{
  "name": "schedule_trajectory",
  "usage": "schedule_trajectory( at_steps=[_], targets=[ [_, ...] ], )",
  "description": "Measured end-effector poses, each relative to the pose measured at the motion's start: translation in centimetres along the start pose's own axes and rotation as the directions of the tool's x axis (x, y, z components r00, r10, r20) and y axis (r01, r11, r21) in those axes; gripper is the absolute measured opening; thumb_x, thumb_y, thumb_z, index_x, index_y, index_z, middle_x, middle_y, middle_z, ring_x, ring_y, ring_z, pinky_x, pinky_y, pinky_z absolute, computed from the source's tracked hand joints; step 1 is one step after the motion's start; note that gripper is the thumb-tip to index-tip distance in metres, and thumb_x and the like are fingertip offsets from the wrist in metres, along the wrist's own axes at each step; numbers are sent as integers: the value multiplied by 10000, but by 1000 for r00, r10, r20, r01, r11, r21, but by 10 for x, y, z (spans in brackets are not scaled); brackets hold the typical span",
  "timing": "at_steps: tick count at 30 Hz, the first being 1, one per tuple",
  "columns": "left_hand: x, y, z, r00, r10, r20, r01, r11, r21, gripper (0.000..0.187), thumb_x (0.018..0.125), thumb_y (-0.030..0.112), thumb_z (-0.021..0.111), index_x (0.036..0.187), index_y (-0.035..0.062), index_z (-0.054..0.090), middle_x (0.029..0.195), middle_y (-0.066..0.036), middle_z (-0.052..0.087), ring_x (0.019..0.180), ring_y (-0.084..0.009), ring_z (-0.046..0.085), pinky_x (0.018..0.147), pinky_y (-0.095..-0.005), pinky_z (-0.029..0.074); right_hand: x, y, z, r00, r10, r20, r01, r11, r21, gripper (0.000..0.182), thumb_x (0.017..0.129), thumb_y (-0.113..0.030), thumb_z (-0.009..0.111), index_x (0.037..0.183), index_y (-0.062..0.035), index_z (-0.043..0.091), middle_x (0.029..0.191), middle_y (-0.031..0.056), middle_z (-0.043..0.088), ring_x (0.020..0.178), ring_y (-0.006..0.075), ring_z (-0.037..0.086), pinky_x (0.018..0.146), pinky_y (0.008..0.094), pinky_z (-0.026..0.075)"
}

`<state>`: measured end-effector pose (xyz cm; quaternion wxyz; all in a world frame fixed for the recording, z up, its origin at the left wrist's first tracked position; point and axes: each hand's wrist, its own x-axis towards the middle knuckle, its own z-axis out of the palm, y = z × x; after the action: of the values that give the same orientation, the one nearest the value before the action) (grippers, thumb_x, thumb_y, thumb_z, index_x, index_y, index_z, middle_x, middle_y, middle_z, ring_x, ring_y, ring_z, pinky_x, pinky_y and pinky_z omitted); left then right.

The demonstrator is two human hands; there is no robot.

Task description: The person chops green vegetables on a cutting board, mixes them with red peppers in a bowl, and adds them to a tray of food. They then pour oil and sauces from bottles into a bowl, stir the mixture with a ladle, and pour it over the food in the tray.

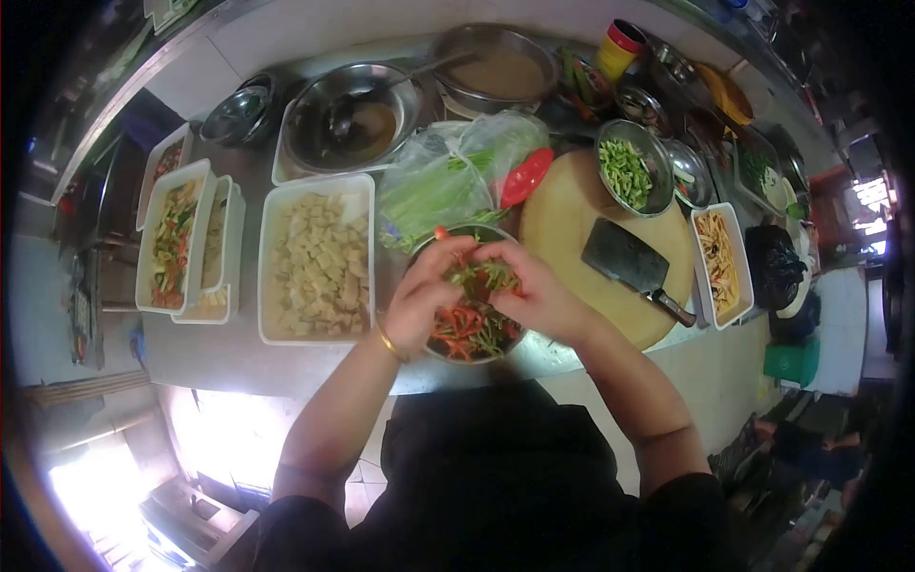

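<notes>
Both your left hand (424, 294) and right hand (541, 291) grip light-looking, pliable chillies (465, 329), best pinched mid-length, over the bowl (475, 361) near the desk's (224, 345) front edge.

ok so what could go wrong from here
The left hand and right hand work over the metal bowl, close to the counter's front edge, so a knock might tip it off. The cleaver lies loose on the round board, handle toward the person's side; a forearm could catch it.
</notes>
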<state>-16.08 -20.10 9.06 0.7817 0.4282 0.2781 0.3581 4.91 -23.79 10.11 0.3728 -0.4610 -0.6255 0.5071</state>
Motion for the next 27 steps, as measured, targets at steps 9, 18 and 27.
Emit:
schedule_trajectory(
  at_steps=[9,18,27],
  targets=[
    [-31,-16,-25,994,105,-9,-44,492,869,263,899,99,547,1128,57,671,1101,-163,674,1149,-243,583,1063,-365,376,-51,48,36,985,-109,-137,-19,712,-702,906,708,-502,792,1437,-107,428,1476,312,331,1368,522,303,1117,579,268],
    [-75,-114,-17,689,-350,-635,28,888,-459,585,816,-94,495,1357,108,399,1274,-119,520,1074,-288,612,747,-432,579,-19,27,46,946,-286,-154,47,589,-807,735,770,-502,713,1377,-135,522,1440,225,429,1333,457,381,1076,568,311],
    [-72,-105,-3,728,-345,-593,108,911,-398,732,738,-142,435,1414,131,371,1275,-127,551,1107,-306,621,848,-448,605,126,40,79,879,145,454,394,314,-864,293,805,-158,666,1097,-170,680,1165,127,646,1083,326,589,927,440,465]
  ],
)
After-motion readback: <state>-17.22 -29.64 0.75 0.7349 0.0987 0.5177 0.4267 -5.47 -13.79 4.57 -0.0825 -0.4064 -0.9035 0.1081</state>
